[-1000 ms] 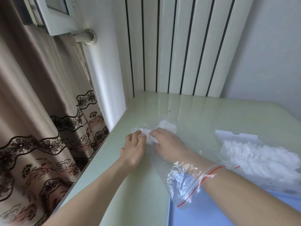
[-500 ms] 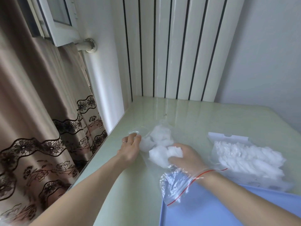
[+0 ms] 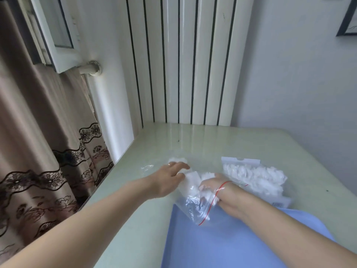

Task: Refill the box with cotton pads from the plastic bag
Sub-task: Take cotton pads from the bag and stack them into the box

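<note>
**Clear plastic around one hand, the other holding the bag down**

Clear plastic covers the right hand [image 3: 214, 187], which is pushed in through the mouth of the plastic bag [image 3: 195, 205]; the red zip line [image 3: 213, 200] of the bag crosses the wrist. The fingers are curled around a clump of white cotton pads [image 3: 207, 176] inside the bag, though the crinkled film and motion blur hide exactly how they close on it. The left hand [image 3: 170, 177] lies on the far end of the bag from outside, fingers fairly straight and together, pressing the plastic and the pads under it against the tabletop [image 3: 135, 209]. A ring shows faintly on one of its fingers. More white pads [image 3: 177, 159] sit just beyond its fingertips, at the closed end of the bag.

Just to the right of the right hand, touching or nearly touching the bag, lies the box [image 3: 241, 161], a flat white carton with its flap open toward the wall and a heap of cotton pads [image 3: 257, 177] piled in and over it. The mouth of the bag rests on the corner of a pale blue sheet [image 3: 222, 244] spread on the near side of the glossy pale green tabletop.

Behind the tabletop stands a wall of white vertical panels [image 3: 185, 60] with dark grooves. To the left hangs a brown curtain [image 3: 38, 132] with a dark lace pattern, under a white window frame [image 3: 58, 33] and a pipe [image 3: 90, 67]. A dark picture frame [image 3: 347, 20] shows at the upper right edge.
</note>
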`<state>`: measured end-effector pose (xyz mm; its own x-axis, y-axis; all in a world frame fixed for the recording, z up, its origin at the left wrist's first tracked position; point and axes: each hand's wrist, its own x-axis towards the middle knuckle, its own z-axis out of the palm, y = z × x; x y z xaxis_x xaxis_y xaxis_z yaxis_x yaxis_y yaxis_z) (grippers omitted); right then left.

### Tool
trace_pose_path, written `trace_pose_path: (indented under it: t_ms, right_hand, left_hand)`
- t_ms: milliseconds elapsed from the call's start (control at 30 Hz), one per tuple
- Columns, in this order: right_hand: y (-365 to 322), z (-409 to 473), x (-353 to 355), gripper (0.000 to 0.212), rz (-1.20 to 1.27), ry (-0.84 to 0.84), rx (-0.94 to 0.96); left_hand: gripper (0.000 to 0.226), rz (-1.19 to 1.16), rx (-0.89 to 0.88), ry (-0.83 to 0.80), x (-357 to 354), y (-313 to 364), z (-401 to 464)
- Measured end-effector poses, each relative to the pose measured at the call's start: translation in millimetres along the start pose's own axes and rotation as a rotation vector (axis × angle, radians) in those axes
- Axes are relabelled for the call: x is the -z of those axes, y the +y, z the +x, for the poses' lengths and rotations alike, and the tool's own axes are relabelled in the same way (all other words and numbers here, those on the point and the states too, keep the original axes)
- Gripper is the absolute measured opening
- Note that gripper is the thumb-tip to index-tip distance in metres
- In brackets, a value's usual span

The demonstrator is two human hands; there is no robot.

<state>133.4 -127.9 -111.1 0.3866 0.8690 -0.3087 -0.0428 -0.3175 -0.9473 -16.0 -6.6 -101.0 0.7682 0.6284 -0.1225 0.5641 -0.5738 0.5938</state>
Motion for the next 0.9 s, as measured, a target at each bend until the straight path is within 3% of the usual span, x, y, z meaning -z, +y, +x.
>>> trace_pose_path:
  t_ms: [233,300,400,533,633,733,800,900]
  right_hand:
    - [-4,-17,12,0.028,-0.079,-0.103,-0.064]
    - [-6,-28,19,0.035,-0.045,-0.127,-0.049]
    - [-13,-39,32,0.017,0.008,-0.187,-0.043]
    - [-26,-49,49,0.034,0.074,-0.227,-0.034]
    - [-39,-57,62,0.033,0.086,-0.244,-0.022]
    - [-50,-63,73,0.033,0.193,-0.275,-0.050]
    - [-55,-68,73,0.024,0.174,-0.316,-0.051]
    - [-57,-75,71,0.020,0.183,-0.331,-0.051]
  left_hand:
    - [0.046,0.115,0.250,-0.138,-1,-24,-3]
    - [0.046,0.156,0.268,-0.127,-1,-35,-3]
    - [0.049,0.097,0.285,-0.072,0,-48,-3]
    - [0.050,0.192,0.251,-0.024,9,-32,-2]
    - [0.039,0.015,0.095,0.119,21,17,-11]
    - [0.029,-0.462,-0.061,-0.065,28,70,-27]
    - [0.028,-0.518,-0.100,-0.181,27,91,-34]
    - [0.029,-0.441,-0.090,-0.197,18,103,-34]
